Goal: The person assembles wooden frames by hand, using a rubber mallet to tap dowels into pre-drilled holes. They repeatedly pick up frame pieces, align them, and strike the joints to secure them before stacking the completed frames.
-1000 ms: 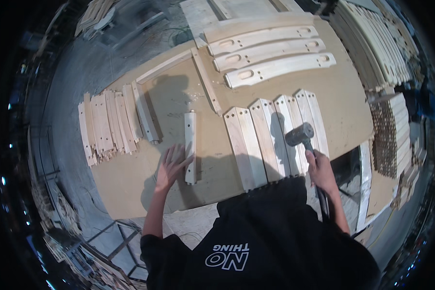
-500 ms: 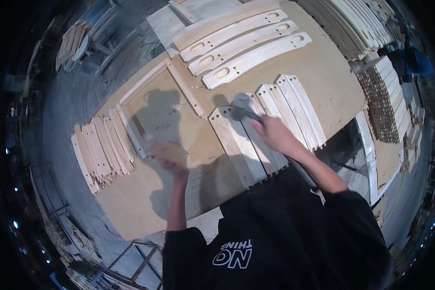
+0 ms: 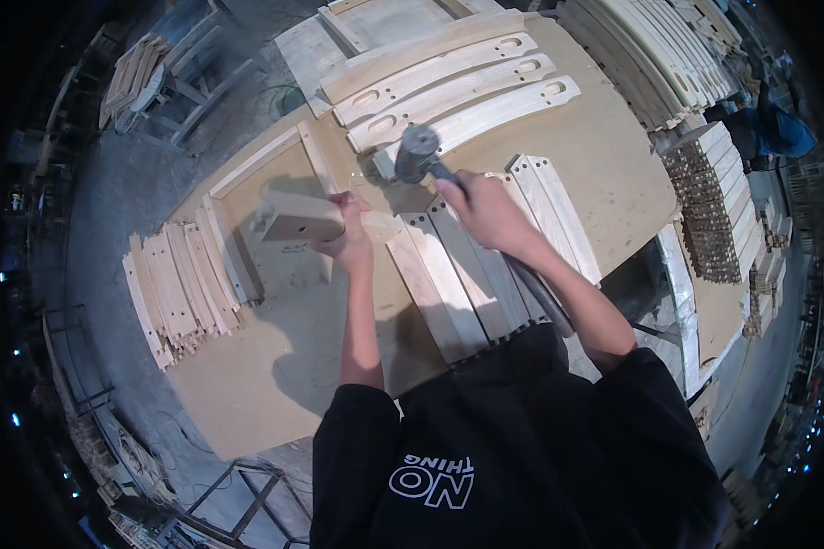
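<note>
Looking down from head height at a wide brown worktop [image 3: 604, 174] covered in pale wooden parts. Left hand [image 3: 350, 240] closed around one end of a short wooden piece [image 3: 295, 220], lifted off the board and blurred, near the worktop's middle. Right hand [image 3: 487, 212] wrapped tight round the handle of a grey mallet [image 3: 418, 148], its head raised above the board toward the far edge. Hands apart, each clamped on its own thing. Under the right forearm, a row of flat slats [image 3: 449, 284] laid side by side, reaching the near edge. Along the far edge, long curved rails [image 3: 458, 87] with oval slots. At the left edge, a stack of narrow slats [image 3: 178, 284]. Beyond the right edge, more stacked timber [image 3: 705, 210].
</note>
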### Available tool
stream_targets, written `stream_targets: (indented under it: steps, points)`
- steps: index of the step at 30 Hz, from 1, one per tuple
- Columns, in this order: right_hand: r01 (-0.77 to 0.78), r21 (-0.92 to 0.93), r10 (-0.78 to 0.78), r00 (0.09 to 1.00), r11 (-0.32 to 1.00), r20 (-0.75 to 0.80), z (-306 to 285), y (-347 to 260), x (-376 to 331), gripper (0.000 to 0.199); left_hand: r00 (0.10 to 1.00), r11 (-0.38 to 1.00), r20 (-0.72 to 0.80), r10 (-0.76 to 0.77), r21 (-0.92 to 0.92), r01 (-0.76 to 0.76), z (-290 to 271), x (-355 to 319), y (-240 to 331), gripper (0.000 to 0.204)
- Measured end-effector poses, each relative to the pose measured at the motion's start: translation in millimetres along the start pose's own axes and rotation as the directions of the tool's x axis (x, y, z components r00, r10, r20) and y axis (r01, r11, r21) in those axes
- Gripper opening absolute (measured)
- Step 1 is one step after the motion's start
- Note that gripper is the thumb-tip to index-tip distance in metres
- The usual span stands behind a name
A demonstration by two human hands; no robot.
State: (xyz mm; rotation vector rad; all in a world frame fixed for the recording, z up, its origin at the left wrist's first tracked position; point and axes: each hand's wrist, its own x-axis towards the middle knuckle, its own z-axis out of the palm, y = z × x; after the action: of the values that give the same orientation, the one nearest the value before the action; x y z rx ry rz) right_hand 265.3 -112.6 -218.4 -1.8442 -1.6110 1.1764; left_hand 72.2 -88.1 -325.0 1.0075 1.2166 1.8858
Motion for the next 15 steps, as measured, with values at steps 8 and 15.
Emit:
stream_targets:
  steps: [8, 15]
  points:
    - [0.123, -0.067, -0.132, 0.978, 0.99, -0.161, -63.9, -18.5, -38.6, 0.045, 0.976, 0.994, 0.19, -0.106, 0.046, 0.099, 21.1, 9.7, -17.7, 0.009]
    - [0.284, -0.033, -0.286, 0.957, 0.958, -0.044, -76.6, -62.6, -49.4, 0.043, 0.962, 0.976, 0.202, -0.186, 0.15, 0.157, 28.1, 26.7, -21.3, 0.005]
